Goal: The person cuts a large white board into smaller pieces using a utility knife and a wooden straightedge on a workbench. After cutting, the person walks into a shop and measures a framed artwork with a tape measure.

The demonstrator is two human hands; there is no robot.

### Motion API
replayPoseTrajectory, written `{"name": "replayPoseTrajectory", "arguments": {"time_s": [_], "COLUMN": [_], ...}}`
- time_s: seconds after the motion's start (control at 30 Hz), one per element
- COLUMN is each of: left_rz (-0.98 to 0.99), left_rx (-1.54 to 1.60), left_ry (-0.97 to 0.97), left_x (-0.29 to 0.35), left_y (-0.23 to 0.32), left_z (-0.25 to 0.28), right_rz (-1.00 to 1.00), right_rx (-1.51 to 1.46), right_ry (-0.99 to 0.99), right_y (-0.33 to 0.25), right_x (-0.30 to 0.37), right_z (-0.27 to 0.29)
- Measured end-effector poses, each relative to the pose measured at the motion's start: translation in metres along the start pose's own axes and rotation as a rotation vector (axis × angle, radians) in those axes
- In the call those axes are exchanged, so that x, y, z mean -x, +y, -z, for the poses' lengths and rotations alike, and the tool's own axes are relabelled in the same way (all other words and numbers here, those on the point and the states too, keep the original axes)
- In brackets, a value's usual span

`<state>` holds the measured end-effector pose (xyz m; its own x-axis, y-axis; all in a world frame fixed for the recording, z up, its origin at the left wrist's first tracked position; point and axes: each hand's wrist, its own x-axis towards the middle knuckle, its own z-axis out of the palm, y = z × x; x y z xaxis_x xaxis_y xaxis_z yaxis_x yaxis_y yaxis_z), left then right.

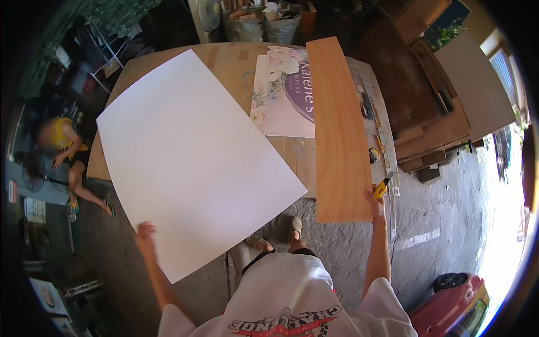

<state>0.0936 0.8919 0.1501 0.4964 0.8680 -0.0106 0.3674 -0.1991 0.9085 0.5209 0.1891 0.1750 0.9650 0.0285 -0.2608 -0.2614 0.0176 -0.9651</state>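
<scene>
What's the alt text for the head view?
A large white sheet spreads over a worktable, the person's left hand at its edge. The right hand holds a yellow utility knife by the near end of a wooden board, which partly hides a floral print.

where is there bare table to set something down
Bare tabletop shows beyond the white sheet, between it and the floral print, and in front of that print, left of the wooden board. Right of it is crowded: tape measure, black tool.
</scene>
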Motion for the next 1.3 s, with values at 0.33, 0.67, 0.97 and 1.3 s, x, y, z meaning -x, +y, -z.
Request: {"name": "replayPoseTrajectory", "arguments": {"time_s": [0.33,0.67,0.97,1.3], "left_rz": [1.178,0.758,0.73,0.785], "left_rx": [0.843,1.109,1.105,0.998], "left_ry": [-0.58,-0.001,0.079,-0.039], "left_x": [0.256,0.244,0.258,0.268], "left_y": [0.088,0.083,0.121,0.087], "left_z": [-0.324,-0.377,-0.333,-0.329], "right_rz": [-0.02,-0.148,0.03,-0.382], "right_rx": [-0.192,0.682,0.551,0.433], "right_ry": [-0.329,-0.436,-0.36,-0.671], "right_y": [0.015,0.03,0.038,0.06], "right_x": [-0.059,-0.1,-0.089,0.018], "right_z": [0.004,0.021,-0.001,-0.136]}}
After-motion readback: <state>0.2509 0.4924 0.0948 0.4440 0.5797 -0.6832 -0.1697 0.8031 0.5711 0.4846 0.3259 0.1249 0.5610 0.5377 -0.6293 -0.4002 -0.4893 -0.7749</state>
